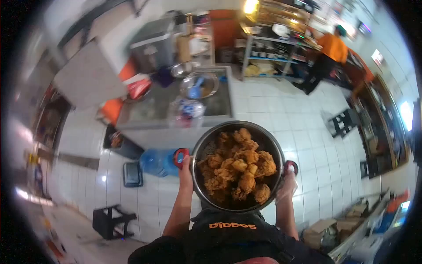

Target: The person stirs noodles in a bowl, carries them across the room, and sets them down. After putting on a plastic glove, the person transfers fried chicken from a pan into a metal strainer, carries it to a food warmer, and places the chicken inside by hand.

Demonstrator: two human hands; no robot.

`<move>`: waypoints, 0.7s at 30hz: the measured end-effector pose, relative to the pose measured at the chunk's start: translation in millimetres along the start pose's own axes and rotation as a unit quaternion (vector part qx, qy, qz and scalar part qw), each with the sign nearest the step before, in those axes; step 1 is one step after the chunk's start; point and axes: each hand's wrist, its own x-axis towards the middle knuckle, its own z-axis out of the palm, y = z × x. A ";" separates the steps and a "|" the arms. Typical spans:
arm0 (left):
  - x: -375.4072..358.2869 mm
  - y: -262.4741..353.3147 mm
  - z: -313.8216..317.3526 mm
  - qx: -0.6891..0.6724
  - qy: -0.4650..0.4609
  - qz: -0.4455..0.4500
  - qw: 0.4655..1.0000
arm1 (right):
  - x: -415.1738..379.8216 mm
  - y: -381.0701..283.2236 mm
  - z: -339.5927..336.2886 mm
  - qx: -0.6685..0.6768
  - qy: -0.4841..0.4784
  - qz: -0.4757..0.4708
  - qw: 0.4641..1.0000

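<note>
On either side of the pot (265, 137), forearms (180, 207) outstretched, left grip (186, 172) and right grip (287, 182) clamped on handles (176, 157).

Wht tiled flr (312, 163) w/ blk stool (103, 223) lwr L, metal shelving (269, 59) up top nr yellow light (251, 6).

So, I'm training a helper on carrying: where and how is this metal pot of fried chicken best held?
Likely by the left handle and right handle, one hand coming from each side. The handles jut from opposite sides of the pot, which should balance it, while fried chicken crowds the opening.
</note>
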 end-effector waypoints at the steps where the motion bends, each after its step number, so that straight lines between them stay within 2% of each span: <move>1: -2.7 36.5 -21.0 -0.005 0.012 -0.007 1.000 | -42.5 16.7 12.4 -0.006 0.009 -0.021 1.000; 2: 8.1 16.9 -17.2 -0.008 -0.003 -0.021 1.000 | -31.7 8.2 8.1 -0.066 0.076 -0.054 0.993; 3: -0.3 11.3 -1.8 -0.022 -0.021 -0.057 0.998 | -26.4 2.0 5.0 0.004 0.038 -0.047 0.998; 5: 10.0 -27.3 3.1 -0.038 -0.059 -0.062 0.996 | 1.0 -11.0 -6.7 -0.025 0.044 -0.038 0.998; 7: 2.2 -45.3 29.4 -0.055 -0.042 -0.048 0.996 | 25.8 -31.3 -20.0 0.005 0.013 -0.019 1.000; 9: 4.5 -65.9 46.5 -0.016 0.037 0.015 0.999 | 40.4 -45.8 -18.2 0.036 -0.028 0.002 0.999; 10: 11.1 -80.1 45.7 -0.014 0.013 -0.024 1.000 | 62.1 -50.6 -26.4 -0.058 0.016 -0.037 0.998; 12: 7.9 -87.9 76.5 -0.032 -0.002 -0.047 0.998 | 89.7 -66.3 -31.1 -0.106 0.044 -0.046 0.992; 13: 7.3 -88.4 94.8 -0.048 -0.018 -0.064 0.997 | 105.8 -73.5 -29.1 -0.151 0.068 -0.053 0.985; 14: 4.4 -88.2 122.0 -0.061 -0.040 -0.062 0.995 | 118.5 -90.7 -17.9 -0.102 0.071 -0.044 0.991; 16: 19.3 -116.0 163.3 -0.052 -0.012 -0.055 0.997 | 150.7 -132.3 -10.8 -0.112 0.065 -0.015 0.991; 18: 31.5 -120.2 176.0 -0.058 0.010 -0.044 0.997 | 148.9 -148.6 8.9 -0.124 0.054 -0.002 0.991; 21: 53.6 -116.6 199.7 -0.046 0.023 -0.055 0.997 | 171.5 -162.4 41.1 -0.068 0.043 0.017 0.997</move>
